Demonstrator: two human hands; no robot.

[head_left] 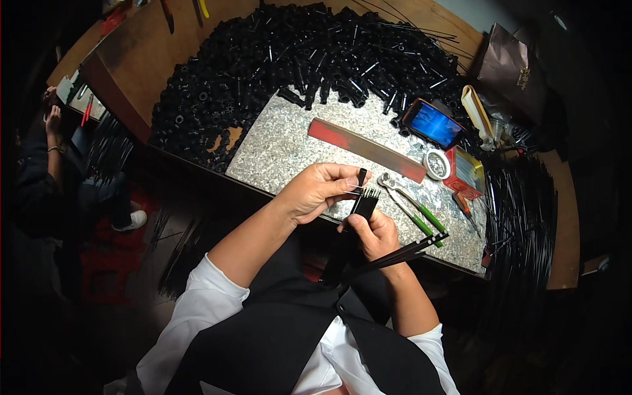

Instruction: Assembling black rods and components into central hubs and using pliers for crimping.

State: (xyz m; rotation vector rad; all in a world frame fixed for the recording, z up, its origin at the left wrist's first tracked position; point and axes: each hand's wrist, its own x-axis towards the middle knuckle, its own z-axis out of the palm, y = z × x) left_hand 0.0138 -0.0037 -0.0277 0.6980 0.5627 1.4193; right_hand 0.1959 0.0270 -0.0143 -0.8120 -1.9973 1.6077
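Observation:
My left hand (320,192) is closed in a pinch on a small black plastic piece (361,178), with a thin pale wire or pin by the fingertips. Just to the right, my right hand (376,234) wraps round a bundle of flat black ribs (362,209) whose thin light tips stick up toward the left fingers. Long dark rods (401,254) extend from below this hand to the right. Nipper pliers (413,214) with green handles lie open on the speckled board (276,146), right of my hands. Whether the small piece touches the ribs is unclear.
A red-brown bar (366,151) crosses the board. Black tubular parts (296,56) are heaped behind it. Rightward are a phone (433,123), white dish (436,164), red box (466,172), orange-handled tool (463,205) and black rods (526,217). Another person's hand (52,120) shows far left.

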